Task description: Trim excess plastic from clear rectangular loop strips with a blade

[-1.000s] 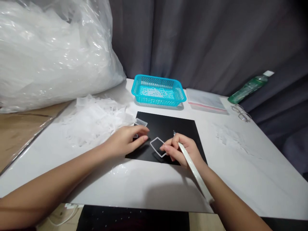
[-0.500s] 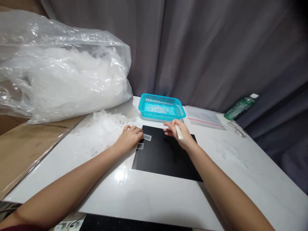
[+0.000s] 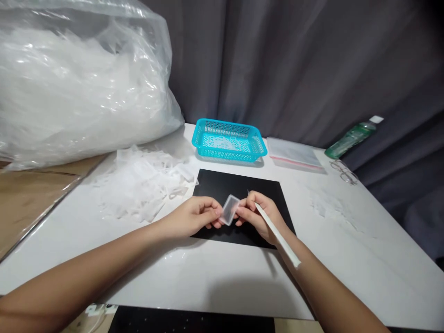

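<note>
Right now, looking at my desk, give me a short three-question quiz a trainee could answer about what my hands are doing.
1. True or false: both hands pinch the small clear plastic piece above the black mat.
2. What does the right hand also hold? A) scissors B) a slim white pen-like tool C) a bottle
3. Fill in: the turquoise basket stands just beyond the mat's ____ edge.

Key: 1 true: the left hand grips one end, the right hand the other. 2 B. 3 far.
</note>
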### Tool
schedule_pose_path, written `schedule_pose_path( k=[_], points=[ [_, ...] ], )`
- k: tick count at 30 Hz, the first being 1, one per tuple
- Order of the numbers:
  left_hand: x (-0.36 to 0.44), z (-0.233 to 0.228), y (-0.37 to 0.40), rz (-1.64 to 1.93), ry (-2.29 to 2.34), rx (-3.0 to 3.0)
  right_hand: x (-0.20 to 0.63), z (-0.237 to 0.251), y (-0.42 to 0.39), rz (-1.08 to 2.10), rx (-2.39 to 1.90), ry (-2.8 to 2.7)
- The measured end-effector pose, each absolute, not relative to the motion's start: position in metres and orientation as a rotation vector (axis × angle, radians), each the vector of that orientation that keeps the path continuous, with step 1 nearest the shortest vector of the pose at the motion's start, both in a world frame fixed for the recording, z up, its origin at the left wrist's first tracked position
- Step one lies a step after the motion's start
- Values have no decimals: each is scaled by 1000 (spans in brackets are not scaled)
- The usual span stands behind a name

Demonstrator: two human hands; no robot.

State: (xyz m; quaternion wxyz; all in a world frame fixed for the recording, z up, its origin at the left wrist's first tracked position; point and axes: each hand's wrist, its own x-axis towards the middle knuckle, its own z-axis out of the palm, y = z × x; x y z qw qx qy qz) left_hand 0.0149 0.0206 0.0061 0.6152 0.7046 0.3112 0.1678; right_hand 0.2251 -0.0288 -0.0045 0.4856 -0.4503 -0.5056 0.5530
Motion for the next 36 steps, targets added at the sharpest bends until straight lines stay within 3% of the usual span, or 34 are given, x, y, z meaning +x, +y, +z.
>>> schedule_pose_path(
  k=[5,10,14,21,26,32,36],
  points=[
    [-1,6,32,330,1019,2413,240,-12,-28,986,-1544,-1566],
    [-9,-7,42,398,691,2818,249,-16,-29,979,-1476,-1472],
    [-6,-20,42,384,566,2868,247,-17,-31,1036,-1489,-1506],
    [-1,-24,43,449,541,2831,229,-13,-44,956,-1380,-2095],
    [3,-20,38,421,565,2692,216,-18,-51,948,-1371,-2062],
    [11,-14,37,468,588,2612,209,-10,-48,1224,-1581,-1878],
    [7,-11,43,610,668,2653,219,-3,-45,1094,-1680,-1994]
  ],
)
